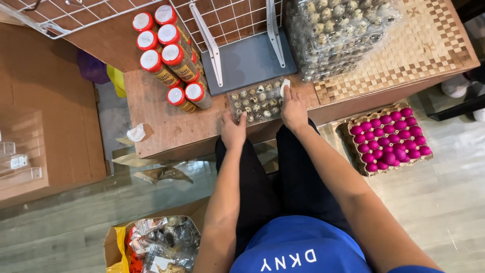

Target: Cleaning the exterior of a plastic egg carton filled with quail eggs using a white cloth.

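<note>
- The right hand (293, 108) is resting on the right end of a clear plastic tray of speckled quail eggs (256, 103), its grip closing on a small white piece (284, 87) pinched at the fingertips over the tray's upper right corner.
- The left hand (233, 131) is lying at the tray's lower left corner, at about 7 o'clock from its centre, fingers bent against the edge; whether that grip is clasping the tray cannot be told.
- The tray is sitting on the brown bench (161, 119) near its front edge.
- At 12 o'clock from the tray, a grey base with white wire legs (247, 60) is standing.
- At 10 o'clock, red-capped jars (169, 53) are lying in a cluster.
- At 1 o'clock, stacked clear trays of quail eggs (338, 33) are resting on a woven mat (429, 45).
- At 3 o'clock, below the bench, a carton tray of pink eggs (389, 137) is sitting on the floor.
- At 7 o'clock, a box of wrapped packets (156, 245) is standing on the floor.
</note>
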